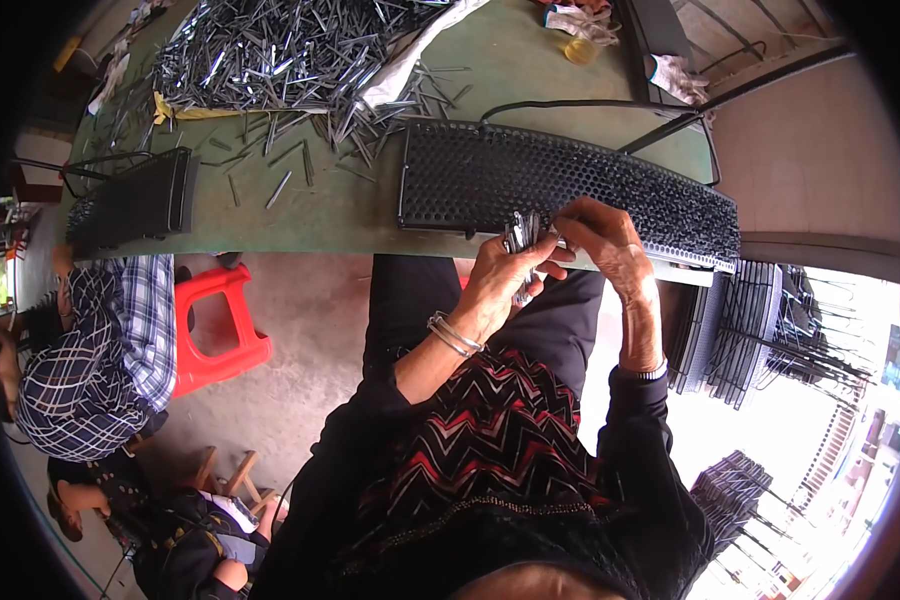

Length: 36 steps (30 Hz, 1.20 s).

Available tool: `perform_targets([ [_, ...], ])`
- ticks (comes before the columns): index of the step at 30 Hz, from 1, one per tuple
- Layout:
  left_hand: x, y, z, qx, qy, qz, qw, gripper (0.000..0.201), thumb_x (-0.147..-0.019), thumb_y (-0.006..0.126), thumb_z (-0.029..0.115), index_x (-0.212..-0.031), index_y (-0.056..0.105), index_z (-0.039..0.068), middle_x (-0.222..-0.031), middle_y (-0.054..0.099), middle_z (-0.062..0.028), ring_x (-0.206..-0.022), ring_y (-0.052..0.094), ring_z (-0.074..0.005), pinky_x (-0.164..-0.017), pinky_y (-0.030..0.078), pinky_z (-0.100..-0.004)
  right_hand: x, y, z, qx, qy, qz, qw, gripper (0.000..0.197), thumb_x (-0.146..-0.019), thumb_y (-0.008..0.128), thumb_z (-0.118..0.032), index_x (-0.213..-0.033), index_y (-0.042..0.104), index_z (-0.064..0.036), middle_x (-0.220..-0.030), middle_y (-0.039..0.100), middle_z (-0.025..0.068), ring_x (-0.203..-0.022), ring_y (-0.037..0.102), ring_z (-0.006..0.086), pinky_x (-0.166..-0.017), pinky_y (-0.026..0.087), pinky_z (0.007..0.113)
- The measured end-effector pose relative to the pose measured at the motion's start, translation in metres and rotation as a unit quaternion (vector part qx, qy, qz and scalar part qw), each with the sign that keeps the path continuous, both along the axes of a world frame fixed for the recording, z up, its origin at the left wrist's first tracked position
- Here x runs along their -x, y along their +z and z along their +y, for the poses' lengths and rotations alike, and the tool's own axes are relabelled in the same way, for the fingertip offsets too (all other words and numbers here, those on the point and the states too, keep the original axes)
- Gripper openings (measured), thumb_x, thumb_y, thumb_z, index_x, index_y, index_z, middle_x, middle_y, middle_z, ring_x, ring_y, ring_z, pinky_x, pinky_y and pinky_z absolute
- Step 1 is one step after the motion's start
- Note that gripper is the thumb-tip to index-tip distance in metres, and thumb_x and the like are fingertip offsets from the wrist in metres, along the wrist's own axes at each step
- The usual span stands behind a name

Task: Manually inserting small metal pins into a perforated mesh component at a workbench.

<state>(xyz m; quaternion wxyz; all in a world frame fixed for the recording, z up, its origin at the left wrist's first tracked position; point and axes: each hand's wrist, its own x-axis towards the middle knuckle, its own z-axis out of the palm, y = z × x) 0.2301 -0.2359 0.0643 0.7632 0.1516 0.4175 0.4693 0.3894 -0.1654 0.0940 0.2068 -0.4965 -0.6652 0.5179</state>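
Observation:
My left hand (498, 280), with bangles on its wrist, is closed around a bundle of slim metal pieces (519, 233) whose shiny ends stick up past the fingers. Beside it my right hand (615, 247) is closed, fingertips pinched close to the bundle; what they hold, if anything, is too small to make out. Both hands are at the near edge of a long black rack (500, 170) full of round holes. Its right part is filled with dark pieces, while open holes show on the left.
On the green table (270, 225) lies a big heap of metal pieces (280, 50), several strewn loose. Another black rack (135, 200) stands at left by a person in a checked garment (80, 370). A red stool (220, 330) is on the floor; stacked racks (740, 320) stand at right.

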Motion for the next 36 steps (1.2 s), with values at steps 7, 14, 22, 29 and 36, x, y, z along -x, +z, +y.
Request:
perform_targets([
  [7, 0.004, -0.005, 0.003, 0.0, -0.006, 0.034, 0.999, 0.023, -0.091, 0.065, 0.023, -0.097, 0.064, 0.0, -0.089, 0.07, -0.0121, -0.068, 0.065, -0.0128, -0.043, 0.042, -0.0196, 0.004, 0.001, 0.011, -0.086, -0.186, 0.082, 0.975, 0.015, -0.092, 0.058, -0.01, -0.096, 0.062, 0.0037, -0.082, 0.067, 0.0096, -0.074, 0.065, 0.0138, -0.071, 0.052, 0.026],
  [14, 0.0, -0.008, 0.004, 0.067, 0.021, -0.127, 0.989, 0.022, -0.092, 0.062, 0.019, -0.1, 0.06, -0.001, -0.095, 0.068, -0.0169, -0.082, 0.069, -0.0253, -0.066, 0.058, -0.0329, 0.024, -0.025, 0.035, -0.209, -0.283, 0.088, 0.932, 0.011, -0.092, 0.057, -0.006, -0.097, 0.061, 0.0025, -0.084, 0.069, 0.01, -0.079, 0.07, 0.0171, -0.071, 0.053, 0.024],
  [22, 0.001, -0.007, 0.001, 0.117, 0.032, -0.226, 0.967, 0.022, -0.095, 0.057, 0.02, -0.107, 0.059, 0.002, -0.1, 0.065, -0.0158, -0.092, 0.067, -0.0269, -0.079, 0.057, -0.0372, 0.028, -0.043, 0.042, -0.349, -0.225, -0.101, 0.904, 0.011, -0.089, 0.06, -0.009, -0.098, 0.064, -0.0059, -0.083, 0.067, 0.0099, -0.075, 0.068, 0.0185, -0.067, 0.052, 0.03],
  [29, 0.0, -0.008, -0.003, 0.114, 0.012, -0.144, 0.983, 0.03, -0.096, 0.056, 0.026, -0.114, 0.06, 0.002, -0.086, 0.064, -0.0093, -0.076, 0.065, -0.0205, -0.064, 0.054, -0.0337, 0.032, -0.041, 0.049, -0.422, -0.2, -0.188, 0.864, 0.012, -0.084, 0.068, -0.015, -0.096, 0.069, -0.0132, -0.091, 0.061, 0.0078, -0.076, 0.063, 0.0249, -0.067, 0.05, 0.035],
  [36, 0.0, -0.011, -0.002, 0.066, 0.027, -0.153, 0.986, 0.035, -0.096, 0.057, 0.022, -0.118, 0.054, -0.005, -0.073, 0.054, -0.0045, -0.056, 0.048, -0.0112, -0.051, 0.04, -0.0269, 0.031, -0.042, 0.032, -0.416, -0.193, -0.162, 0.874, 0.019, -0.086, 0.068, -0.018, -0.104, 0.071, -0.0126, -0.092, 0.061, 0.0059, -0.074, 0.061, 0.019, -0.065, 0.049, 0.032],
])
